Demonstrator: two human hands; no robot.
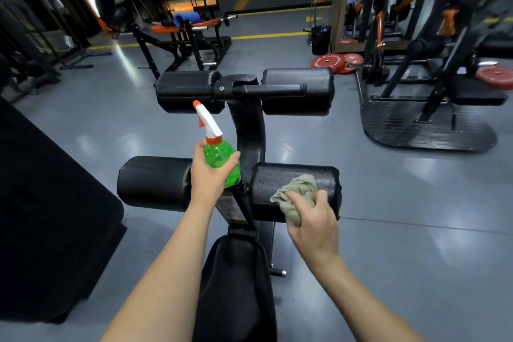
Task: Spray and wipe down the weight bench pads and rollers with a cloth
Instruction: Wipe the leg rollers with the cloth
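The left hand (206, 175) holds a spray bottle (222, 159) by its round green body, fingers and thumb curled round it. The bottle stands above the gap between the two near rollers, just in front of the black post (251, 130) of the weight bench. Its white and orange spray head leans to the far left, and the nozzle tip shows against the far left roller (180, 89). No finger is on the trigger.

The right hand (315, 223) grips a crumpled grey-green cloth (298, 193), fingers bunched into it, and presses it on the top front of the near right roller (277, 178). The cloth covers the middle of that roller. The roller's surface around the cloth looks speckled and glossy, perhaps wet, though I cannot be sure.

The near left roller (152, 183) lies level with it on the other side of the post, partly hidden by the left wrist. The far right roller (302, 83) sits beyond, on the same crossbar as the far left one. The black seat pad (236, 286) runs down between the two forearms toward the near edge.

All this stands on a shiny grey floor (402, 230). A black mat (41, 203) lies to the left. Red weight plates (337, 62) rest on the floor to the far right, near a black bin (320, 39). Another machine with an orange pad (180, 28) stands far behind.
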